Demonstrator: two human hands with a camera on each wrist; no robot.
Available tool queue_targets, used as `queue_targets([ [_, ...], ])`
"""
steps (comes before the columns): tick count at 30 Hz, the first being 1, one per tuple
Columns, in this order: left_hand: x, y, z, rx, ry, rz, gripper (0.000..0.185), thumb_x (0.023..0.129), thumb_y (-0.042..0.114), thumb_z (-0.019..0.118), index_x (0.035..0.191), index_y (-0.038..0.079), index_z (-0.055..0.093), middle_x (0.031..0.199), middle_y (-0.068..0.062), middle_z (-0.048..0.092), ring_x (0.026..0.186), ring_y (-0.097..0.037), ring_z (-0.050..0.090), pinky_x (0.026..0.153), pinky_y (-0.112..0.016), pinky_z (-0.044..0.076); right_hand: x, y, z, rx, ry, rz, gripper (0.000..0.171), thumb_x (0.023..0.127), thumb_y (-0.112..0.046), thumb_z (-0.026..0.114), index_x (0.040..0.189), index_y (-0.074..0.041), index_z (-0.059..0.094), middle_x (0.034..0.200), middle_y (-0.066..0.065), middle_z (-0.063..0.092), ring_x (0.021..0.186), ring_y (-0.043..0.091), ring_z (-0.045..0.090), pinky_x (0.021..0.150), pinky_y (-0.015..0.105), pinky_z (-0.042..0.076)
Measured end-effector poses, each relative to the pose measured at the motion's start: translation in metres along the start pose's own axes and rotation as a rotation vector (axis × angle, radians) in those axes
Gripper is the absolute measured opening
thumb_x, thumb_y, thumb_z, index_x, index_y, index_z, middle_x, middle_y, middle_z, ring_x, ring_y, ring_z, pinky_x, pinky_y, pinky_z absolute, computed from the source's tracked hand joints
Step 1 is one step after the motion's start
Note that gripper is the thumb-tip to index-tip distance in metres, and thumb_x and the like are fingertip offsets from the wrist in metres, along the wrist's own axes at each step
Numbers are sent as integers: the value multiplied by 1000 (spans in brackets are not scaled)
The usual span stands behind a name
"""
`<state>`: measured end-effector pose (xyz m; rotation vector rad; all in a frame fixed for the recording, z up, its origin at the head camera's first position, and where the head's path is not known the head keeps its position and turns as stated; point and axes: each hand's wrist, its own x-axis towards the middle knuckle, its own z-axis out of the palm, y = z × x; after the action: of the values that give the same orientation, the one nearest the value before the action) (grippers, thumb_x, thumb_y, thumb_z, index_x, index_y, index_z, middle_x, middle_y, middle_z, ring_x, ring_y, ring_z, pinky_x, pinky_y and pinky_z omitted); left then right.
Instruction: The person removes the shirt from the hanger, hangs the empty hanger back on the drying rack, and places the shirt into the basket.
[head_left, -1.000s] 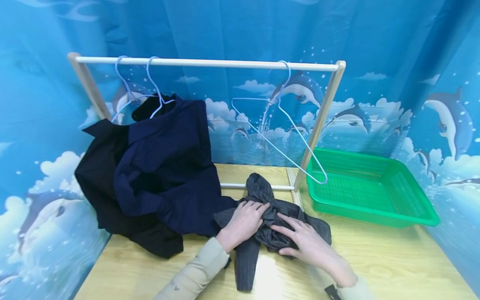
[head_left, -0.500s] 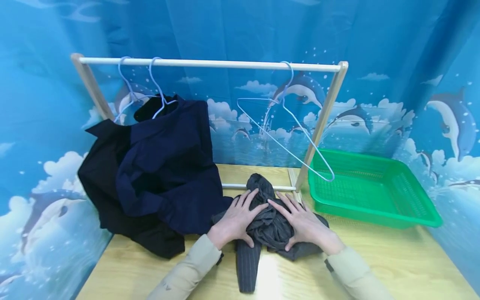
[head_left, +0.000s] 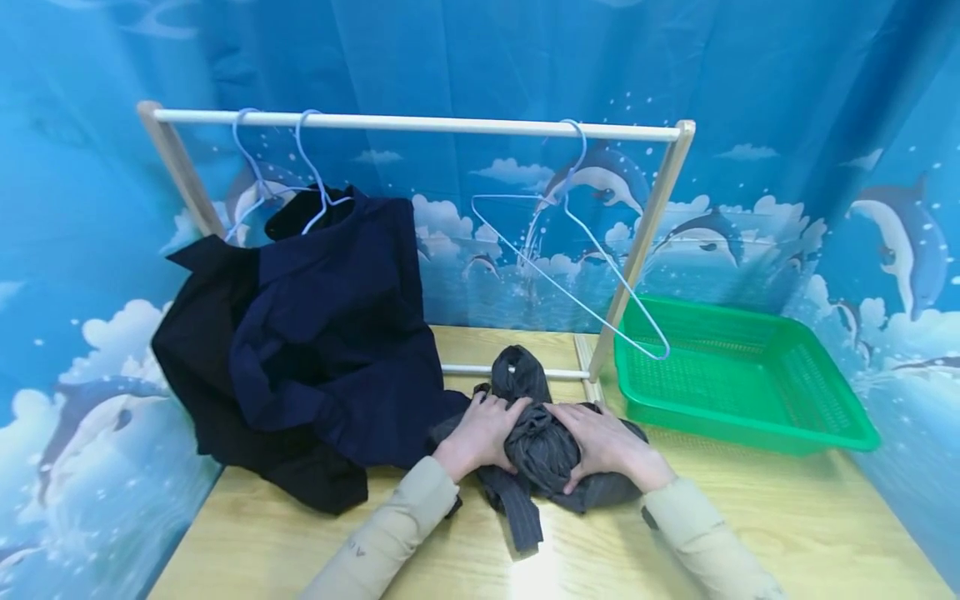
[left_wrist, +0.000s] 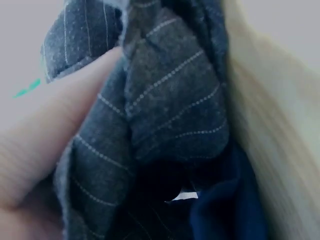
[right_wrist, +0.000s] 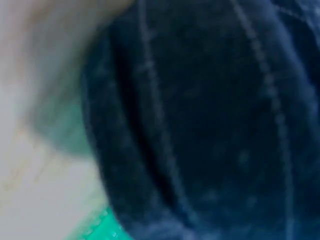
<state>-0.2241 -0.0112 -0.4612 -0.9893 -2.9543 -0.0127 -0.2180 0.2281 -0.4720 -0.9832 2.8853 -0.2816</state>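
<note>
From the head view, both hands gather a grey pinstriped garment [head_left: 536,433] bunched on the desk [head_left: 750,517], just in front of the rack's lower bar. The left hand [head_left: 480,433] curls its grip round the garment's left side; the right hand [head_left: 607,446] cups the right side, fingers bent into the cloth. 2 dark garments [head_left: 315,333] hang at the rack's left, 1 bare hanger [head_left: 570,250] hangs at the right, and a green basket [head_left: 750,379] sits beside the rack.

The left wrist view shows a finger [left_wrist: 45,130] pressed into striped folds.

The right wrist view is blurred: dark striped cloth only.

Judging by this, the bundling step is in hand; the next move likely calls for lifting the bundle with both grips firm.
</note>
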Motion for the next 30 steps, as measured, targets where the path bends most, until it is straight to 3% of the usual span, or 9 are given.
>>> queue_targets([
  [6,-10,7,4,95,123,21,95,66,61,89,144,21,53,113,-2,72,110,-23,65,108,-53,40,-8,-12,-1,25,42,48,112,57,-40,99,149,-6,45,135,20,61,123,41,58,98,77,36],
  [12,-20,12,6,143,171,48,85,66,56,91,137,24,56,106,3,74,106,-18,67,112,-59,35,-20,-27,-1,-18,113,50,98,59,-25,99,143,-7,51,118,19,69,109,37,65,95,77,38],
  [19,-25,18,0,141,262,117,73,67,54,90,127,24,59,91,6,74,95,-16,70,108,-54,42,-36,-35,2,-152,280,0,92,55,-32,99,133,-6,59,92,10,74,84,26,70,91,67,46],
  [25,-23,28,-23,72,414,160,67,76,53,85,131,26,57,99,5,74,94,-16,70,101,-46,50,-56,-32,-21,-137,521,-40,86,53,-37,98,128,-12,64,92,8,74,84,24,70,87,57,51],
  [30,-16,43,-49,27,528,175,67,83,49,82,139,25,55,110,0,71,101,-19,68,89,-36,56,-72,-24,-46,-165,690,-56,79,58,-34,94,129,-14,65,95,9,75,84,29,69,88,59,49],
])
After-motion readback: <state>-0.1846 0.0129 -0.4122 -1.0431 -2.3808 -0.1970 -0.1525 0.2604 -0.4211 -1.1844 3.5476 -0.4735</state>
